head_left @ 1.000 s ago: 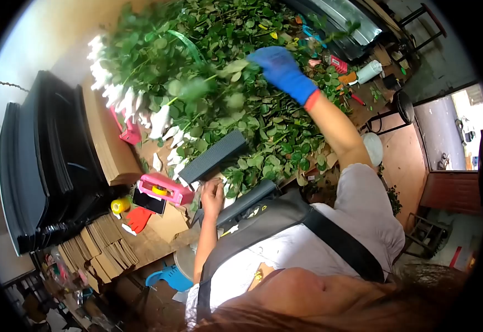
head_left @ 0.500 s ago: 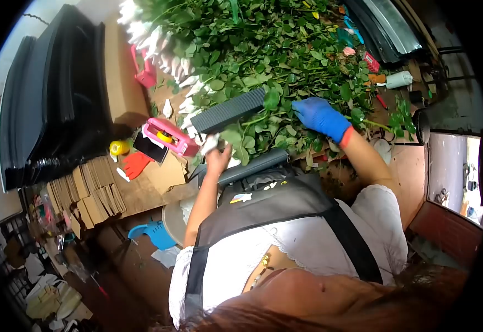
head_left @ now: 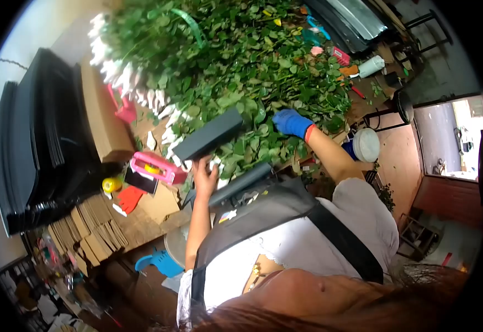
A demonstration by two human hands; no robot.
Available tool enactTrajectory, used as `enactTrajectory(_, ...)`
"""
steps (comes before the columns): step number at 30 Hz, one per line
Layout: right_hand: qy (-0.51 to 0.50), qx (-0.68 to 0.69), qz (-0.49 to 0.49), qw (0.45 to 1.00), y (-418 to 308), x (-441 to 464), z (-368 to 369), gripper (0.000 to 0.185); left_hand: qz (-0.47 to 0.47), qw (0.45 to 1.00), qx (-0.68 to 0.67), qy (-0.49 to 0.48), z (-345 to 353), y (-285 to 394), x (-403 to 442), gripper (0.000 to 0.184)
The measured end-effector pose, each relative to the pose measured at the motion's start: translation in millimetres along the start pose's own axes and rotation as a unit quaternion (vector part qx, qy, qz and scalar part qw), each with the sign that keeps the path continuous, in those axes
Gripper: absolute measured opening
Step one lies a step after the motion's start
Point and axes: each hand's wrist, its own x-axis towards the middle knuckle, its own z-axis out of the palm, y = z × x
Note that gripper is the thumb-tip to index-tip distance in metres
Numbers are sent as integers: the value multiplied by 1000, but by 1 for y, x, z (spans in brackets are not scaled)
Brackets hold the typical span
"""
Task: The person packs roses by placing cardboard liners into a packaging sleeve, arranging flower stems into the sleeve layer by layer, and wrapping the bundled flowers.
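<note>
My left hand (head_left: 204, 178) is bare. Its fingers are bent around a white-wrapped flower head (head_left: 214, 164), just below a dark grey ridged block (head_left: 208, 134). My right hand (head_left: 292, 123) wears a blue glove with a red cuff. Its fingers are closed on leafy green stems (head_left: 263, 138) at the near edge of a large leafy pile (head_left: 236, 66). The glove and leaves partly hide the grip. White-wrapped heads (head_left: 153, 98) line the pile's left side. A dark grey roll (head_left: 244, 182) lies between my hands and my apron.
At left are a pink tool (head_left: 158, 167), a phone (head_left: 141, 181), yellow tape (head_left: 111, 185), a red glove (head_left: 130, 199), cardboard pieces (head_left: 95, 232) and black sheets (head_left: 48, 138). A white bucket (head_left: 366, 145) stands at right. Red-handled scissors (head_left: 357, 92) lie at the back right.
Compared with half a second ago, the stem that stuck out right of my gloved hand no longer shows there. That hand is nearer the block. The whole view has shifted and tilted.
</note>
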Motion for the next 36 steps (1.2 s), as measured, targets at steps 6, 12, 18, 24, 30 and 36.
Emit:
enactTrajectory(6,160,99,31,982,-14,-9,-98,26,3,998,67,-18,2,-10,1,56)
enactTrajectory(12,18,99,78,992,-1,8,-70,24,-9,1000,14,-4,2,-3,3,49)
enactTrajectory(18,111,218,73,967,51,14,12,31,-22,999,47,-11,-1,1,2,46)
enactTrajectory(24,257,238,151,925,35,-15,-88,24,-57,998,27,-24,-1,4,3,45)
enactTrajectory(30,177,34,-57,982,1,77,-77,29,-38,997,57,-42,-2,-4,4,52)
enactTrajectory(36,86,118,-78,986,-9,40,-221,49,-16,999,27,-35,-2,6,5,54)
